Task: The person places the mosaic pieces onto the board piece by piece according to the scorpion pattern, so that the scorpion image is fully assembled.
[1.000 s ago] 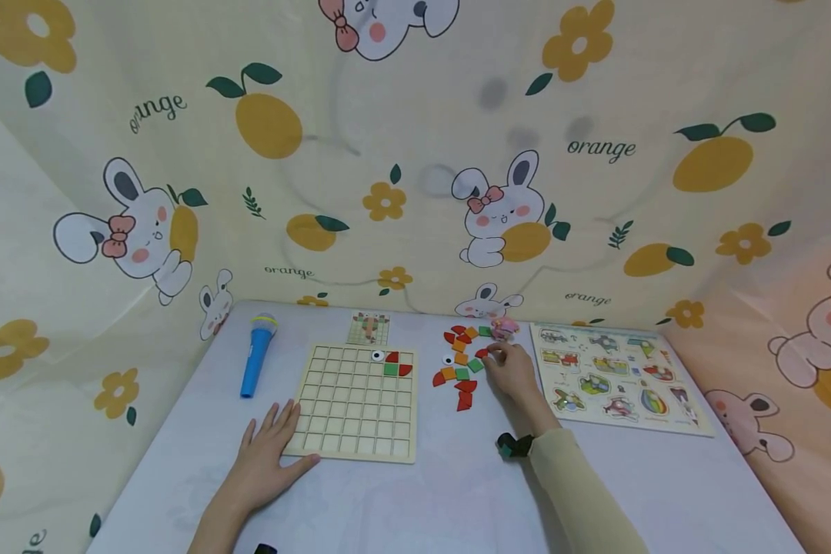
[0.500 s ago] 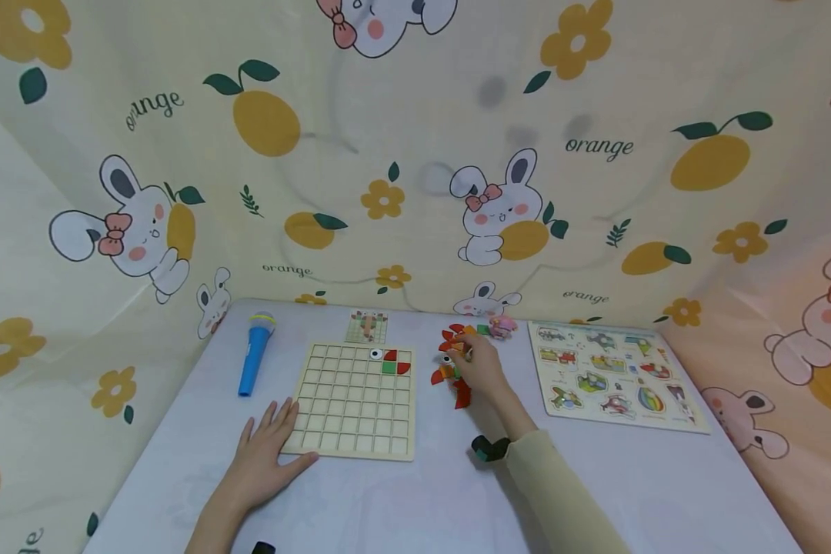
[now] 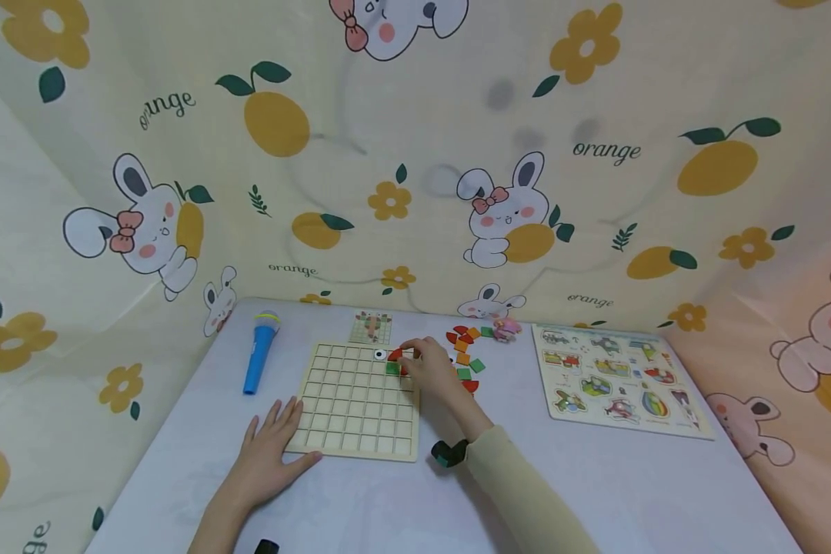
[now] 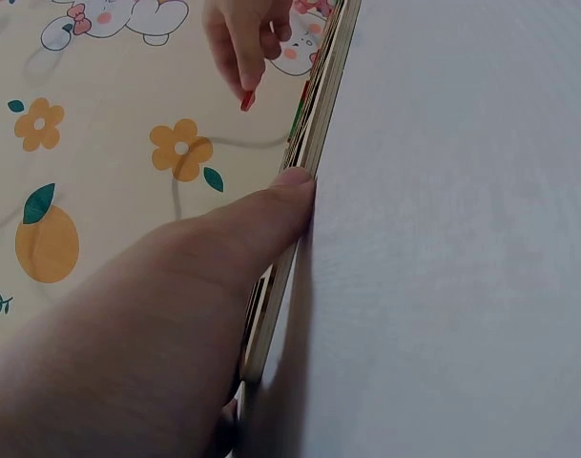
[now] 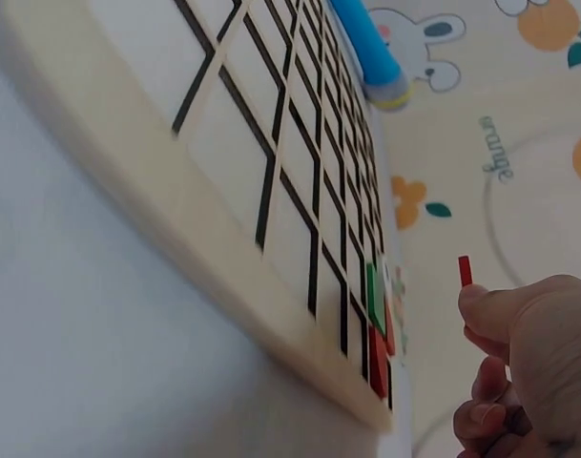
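My right hand pinches a red tile between thumb and fingers, above the far right corner of the wooden grid board. In the left wrist view, that red tile hangs clear of the board. A white eye piece, a green square tile and red tiles sit in the board's far cells, partly hidden by the hand. My left hand rests with straight, spread fingers on the board's near left corner; its thumb lies along the near edge.
Loose red, orange and green tiles lie right of the board, some behind the right hand. Behind the board is a picture card. A blue toy microphone lies left, a pink figurine at the back, a picture puzzle board right.
From the loose tiles, my right hand has moved left to the board's far right corner, carrying a red tile. My left hand stays on the board.
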`<state>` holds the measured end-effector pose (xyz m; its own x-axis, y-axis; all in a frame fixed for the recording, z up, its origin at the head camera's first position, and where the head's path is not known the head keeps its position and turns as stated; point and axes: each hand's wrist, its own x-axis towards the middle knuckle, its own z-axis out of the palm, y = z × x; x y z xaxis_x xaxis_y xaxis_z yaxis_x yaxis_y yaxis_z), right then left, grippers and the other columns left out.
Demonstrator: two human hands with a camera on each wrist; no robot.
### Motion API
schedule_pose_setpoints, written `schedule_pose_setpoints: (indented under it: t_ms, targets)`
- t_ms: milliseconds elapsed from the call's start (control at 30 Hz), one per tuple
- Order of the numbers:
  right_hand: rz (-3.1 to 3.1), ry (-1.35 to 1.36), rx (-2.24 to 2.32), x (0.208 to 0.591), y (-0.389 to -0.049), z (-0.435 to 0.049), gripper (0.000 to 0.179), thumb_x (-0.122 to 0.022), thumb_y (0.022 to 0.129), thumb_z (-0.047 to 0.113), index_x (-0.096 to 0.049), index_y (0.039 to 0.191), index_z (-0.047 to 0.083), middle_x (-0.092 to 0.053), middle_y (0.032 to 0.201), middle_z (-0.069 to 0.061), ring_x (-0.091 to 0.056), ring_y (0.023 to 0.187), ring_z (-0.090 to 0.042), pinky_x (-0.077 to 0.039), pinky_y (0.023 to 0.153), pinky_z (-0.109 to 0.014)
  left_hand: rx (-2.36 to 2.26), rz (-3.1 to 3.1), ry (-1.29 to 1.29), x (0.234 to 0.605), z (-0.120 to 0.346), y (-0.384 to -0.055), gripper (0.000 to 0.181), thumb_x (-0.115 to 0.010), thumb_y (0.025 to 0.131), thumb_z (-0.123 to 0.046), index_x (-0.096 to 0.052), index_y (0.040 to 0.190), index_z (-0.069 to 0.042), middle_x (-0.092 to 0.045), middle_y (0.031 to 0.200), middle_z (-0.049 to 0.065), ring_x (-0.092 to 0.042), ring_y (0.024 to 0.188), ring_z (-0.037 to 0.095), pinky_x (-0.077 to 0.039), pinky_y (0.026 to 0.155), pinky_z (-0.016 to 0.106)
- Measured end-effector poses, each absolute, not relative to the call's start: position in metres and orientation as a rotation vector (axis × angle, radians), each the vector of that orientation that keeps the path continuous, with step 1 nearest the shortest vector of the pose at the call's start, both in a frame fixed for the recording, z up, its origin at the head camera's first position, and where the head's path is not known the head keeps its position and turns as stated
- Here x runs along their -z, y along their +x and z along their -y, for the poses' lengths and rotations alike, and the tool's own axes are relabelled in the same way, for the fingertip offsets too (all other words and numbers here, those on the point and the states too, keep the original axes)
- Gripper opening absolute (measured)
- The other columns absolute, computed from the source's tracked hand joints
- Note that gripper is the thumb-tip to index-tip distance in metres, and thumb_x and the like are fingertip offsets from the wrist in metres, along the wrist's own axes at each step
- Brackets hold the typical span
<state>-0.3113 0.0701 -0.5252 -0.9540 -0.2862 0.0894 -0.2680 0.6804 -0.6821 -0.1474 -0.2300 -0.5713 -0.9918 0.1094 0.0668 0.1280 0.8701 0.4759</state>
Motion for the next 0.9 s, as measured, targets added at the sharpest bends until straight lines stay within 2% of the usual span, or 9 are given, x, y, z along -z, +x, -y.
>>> schedule_pose_setpoints:
  t_ms: [267,600,900]
  targets:
    - [-2.803,-0.538,1.088,0.529,-0.310,-0.060,0.029,-0.073,0.103,0.022,-0.074,0.129,0.010,-0.059,0.101,-0.006,-0.053,0.091,-0.022,-0.046,0.074,-0.031,0.761,3.006,-0.184,0.571,0.230,-0.147,0.104,-0.069,0.092,-0.067,-0.033,0.164,-0.002,-0.032,0.171,0.018,-0.018,0.160,0.048,-0.007,0.125,0.073]
    - [-2.795,-0.606,0.943,0.540,-0.315,-0.056,0.031,-0.073,0.102,0.023,-0.074,0.131,0.014,-0.056,0.093,-0.005,-0.051,0.085,-0.020,-0.038,0.069,-0.030,0.761,3.012,-0.183,0.572,0.231,-0.148,0.104,-0.069,0.092,-0.067,-0.033,0.164,-0.002,-0.032,0.171,0.018,-0.018,0.160,0.049,-0.007,0.125,0.074]
    - [-2.793,-0.627,0.913,0.538,-0.315,-0.053,0.030,-0.073,0.103,0.023,-0.074,0.132,0.016,-0.059,0.099,-0.002,-0.053,0.088,-0.021,-0.043,0.074,-0.032,0.782,3.005,-0.181,0.575,0.231,-0.150,0.104,-0.071,0.091,-0.067,-0.035,0.164,-0.001,-0.031,0.171,0.020,-0.018,0.160,0.049,-0.006,0.125,0.073]
